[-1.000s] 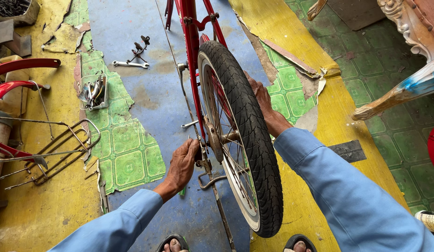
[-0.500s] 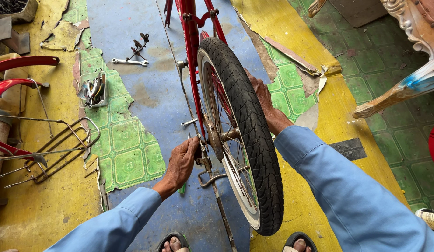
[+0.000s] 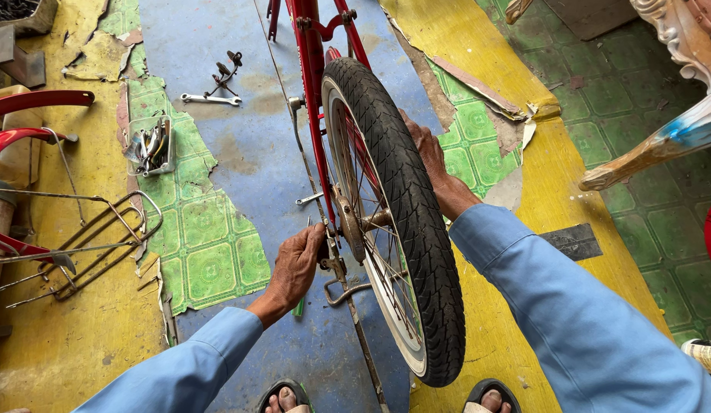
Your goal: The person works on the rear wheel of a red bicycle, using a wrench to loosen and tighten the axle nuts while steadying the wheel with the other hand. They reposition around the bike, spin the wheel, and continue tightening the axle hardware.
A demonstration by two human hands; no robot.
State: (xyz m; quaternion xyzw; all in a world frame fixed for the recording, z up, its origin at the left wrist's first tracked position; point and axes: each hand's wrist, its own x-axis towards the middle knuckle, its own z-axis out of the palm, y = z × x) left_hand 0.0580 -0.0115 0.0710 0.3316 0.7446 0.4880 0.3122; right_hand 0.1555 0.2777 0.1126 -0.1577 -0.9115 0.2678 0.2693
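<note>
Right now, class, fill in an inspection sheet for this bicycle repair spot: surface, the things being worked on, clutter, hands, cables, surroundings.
Surface: floor of worn blue, yellow and green patterned covering, torn and peeling in places.
Job's things: black-tyred bicycle wheel seated in a red frame.
Clutter: spanner, small clear tray of metal parts, wire carrier rack, red mudguards.
Hands: left hand grips at the axle on the frame's left side; right hand rests on the tyre's far side. Tool in the left hand, if any, is hidden.
Cables: thin brake cable running beside the frame.
Surroundings: carved furniture leg at right; person's sandalled feet below.
</note>
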